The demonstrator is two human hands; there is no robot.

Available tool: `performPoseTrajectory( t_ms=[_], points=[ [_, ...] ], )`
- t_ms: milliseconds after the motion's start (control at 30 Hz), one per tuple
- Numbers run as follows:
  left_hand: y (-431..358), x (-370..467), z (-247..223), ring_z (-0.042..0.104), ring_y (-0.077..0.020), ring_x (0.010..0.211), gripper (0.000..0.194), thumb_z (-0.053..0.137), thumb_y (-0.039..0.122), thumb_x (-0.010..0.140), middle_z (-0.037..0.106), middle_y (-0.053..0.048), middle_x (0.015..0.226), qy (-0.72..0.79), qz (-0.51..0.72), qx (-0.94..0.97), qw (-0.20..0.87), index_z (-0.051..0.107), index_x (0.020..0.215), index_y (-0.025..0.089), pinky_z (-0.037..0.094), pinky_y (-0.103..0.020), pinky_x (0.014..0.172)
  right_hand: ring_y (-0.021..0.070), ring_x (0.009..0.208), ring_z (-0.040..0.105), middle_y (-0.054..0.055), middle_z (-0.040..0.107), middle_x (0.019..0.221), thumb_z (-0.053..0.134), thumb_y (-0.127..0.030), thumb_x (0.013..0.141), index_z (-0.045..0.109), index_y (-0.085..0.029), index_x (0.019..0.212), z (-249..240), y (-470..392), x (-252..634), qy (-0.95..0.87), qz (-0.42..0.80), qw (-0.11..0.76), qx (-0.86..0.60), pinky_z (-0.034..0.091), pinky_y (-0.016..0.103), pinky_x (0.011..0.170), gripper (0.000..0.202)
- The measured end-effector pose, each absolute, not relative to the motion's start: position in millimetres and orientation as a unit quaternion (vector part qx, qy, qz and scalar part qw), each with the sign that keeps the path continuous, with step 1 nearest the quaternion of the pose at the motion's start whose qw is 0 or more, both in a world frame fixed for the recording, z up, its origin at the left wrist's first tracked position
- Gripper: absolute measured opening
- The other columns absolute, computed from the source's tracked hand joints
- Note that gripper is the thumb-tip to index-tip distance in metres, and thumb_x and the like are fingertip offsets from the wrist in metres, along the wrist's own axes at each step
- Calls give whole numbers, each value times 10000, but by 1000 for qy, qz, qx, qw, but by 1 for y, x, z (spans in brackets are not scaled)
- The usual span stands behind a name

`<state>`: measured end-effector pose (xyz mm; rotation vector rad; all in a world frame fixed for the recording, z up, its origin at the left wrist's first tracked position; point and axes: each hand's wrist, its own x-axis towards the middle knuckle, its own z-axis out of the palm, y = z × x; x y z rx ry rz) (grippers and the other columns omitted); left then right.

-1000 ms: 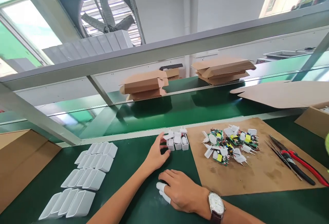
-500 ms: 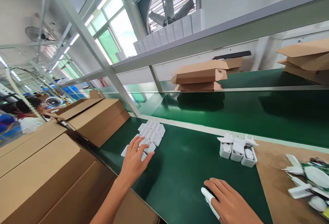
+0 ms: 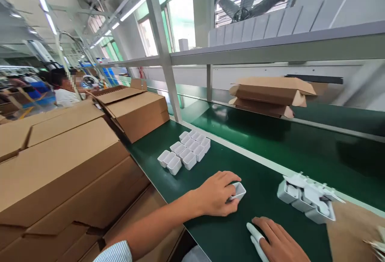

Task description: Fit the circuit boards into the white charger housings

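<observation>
My left hand [image 3: 221, 194] is closed around a small white open-topped plastic box [image 3: 239, 191], held at or just above the green work surface [image 3: 210, 230]. To its left stand several more white plastic boxes [image 3: 189, 161] grouped in rows, open side up. My right hand [image 3: 276, 240] lies on the green surface near the bottom edge, fingers stretched out and holding nothing I can see; white covers sit on some of its digits. Beyond it, several filled white boxes [image 3: 320, 214] stand in a row, with white plastic parts sticking out of their tops.
Large cardboard cartons [image 3: 60, 166] crowd the left side. A metal post [image 3: 171, 89] and a shelf [image 3: 270, 49] rise behind the work surface. Folded cardboard boxes [image 3: 267, 93] lie on the rear green belt. Brown board [image 3: 355, 230] covers the right end. A person [image 3: 64, 87] sits far left.
My left hand has moved right from the group of boxes, bringing one white box with it. The view has turned left. My right hand still rests on the surface.
</observation>
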<state>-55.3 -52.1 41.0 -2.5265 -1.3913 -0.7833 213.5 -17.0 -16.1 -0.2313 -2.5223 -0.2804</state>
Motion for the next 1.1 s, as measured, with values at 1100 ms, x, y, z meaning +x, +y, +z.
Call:
performPoseTrajectory(
  t_ms=[1100],
  points=[
    [-12, -23, -1, 731, -165, 903, 210, 599, 387, 991, 664, -76, 1282, -382, -343, -848, -131, 659, 1139, 251, 588, -253, 698, 254, 907, 628, 92, 659, 1038, 435, -52, 791, 610, -219, 1157, 67, 16, 376, -780, -84, 168, -597, 546, 397, 818, 439]
  ],
)
